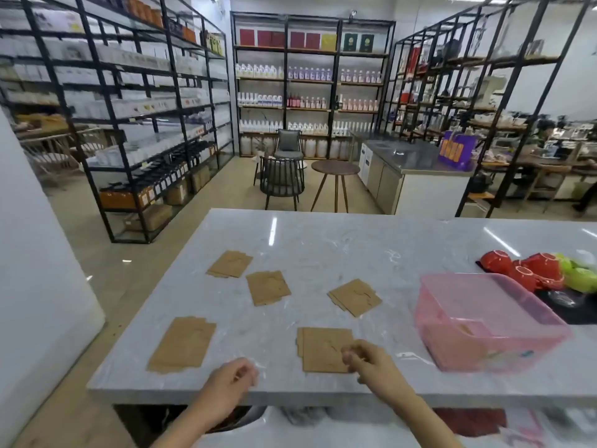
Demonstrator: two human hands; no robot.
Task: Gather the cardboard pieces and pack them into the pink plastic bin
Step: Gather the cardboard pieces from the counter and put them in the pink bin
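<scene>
Several small stacks of brown cardboard pieces lie flat on the grey marble table (323,253): a far left stack (230,263), one behind the middle (268,287), one at mid right (354,297), a near left stack (183,344) and a near middle stack (323,349). The pink plastic bin (484,321) stands at the right with some cardboard visible inside. My right hand (371,358) rests over the right edge of the near middle stack, fingers curled. My left hand (234,375) hovers at the table's front edge, loosely curled, holding nothing.
Red bowls (523,270) and green items (581,276) sit on a dark tray behind the bin. Black metal shelving with bottles and boxes lines the room. Chairs and a small round table (335,169) stand beyond the far table edge.
</scene>
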